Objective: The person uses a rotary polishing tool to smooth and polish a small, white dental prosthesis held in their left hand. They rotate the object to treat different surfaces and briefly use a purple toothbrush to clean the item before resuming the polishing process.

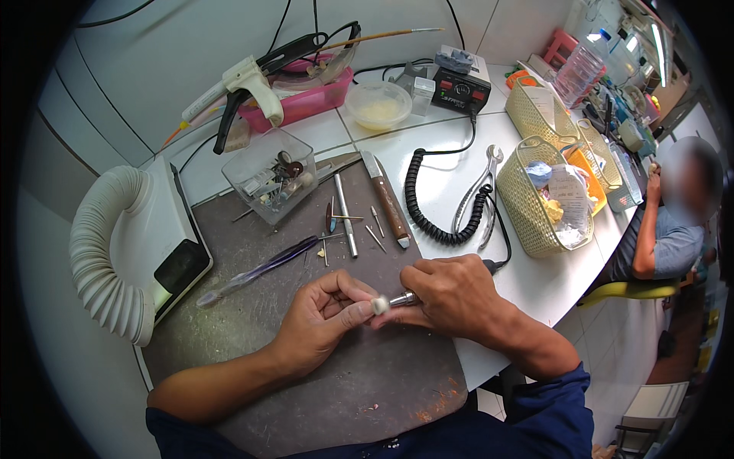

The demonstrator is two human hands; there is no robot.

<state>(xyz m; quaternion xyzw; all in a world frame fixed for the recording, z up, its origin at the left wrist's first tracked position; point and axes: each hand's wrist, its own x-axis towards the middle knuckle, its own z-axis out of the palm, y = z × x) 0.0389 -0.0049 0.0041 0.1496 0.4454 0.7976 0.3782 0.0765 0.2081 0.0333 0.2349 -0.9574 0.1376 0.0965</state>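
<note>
My right hand (457,294) grips a metal rotary handpiece (403,299) whose black coiled cable (428,200) runs back to a small black control box (460,90). At the tool's tip sits a small white cylindrical bit (380,305). My left hand (325,317) pinches that white bit between thumb and forefinger. Both hands meet over a worn grey mat (359,382) on the white tiled bench.
Loose burs, a metal rod (345,214), a brown-handled knife (388,202) and a purple pen (260,269) lie on the mat. A clear box of bits (271,183), pliers (478,200), yellow baskets (535,206), a dust extractor with a ribbed hose (99,260) and a seated person (665,229) surround it.
</note>
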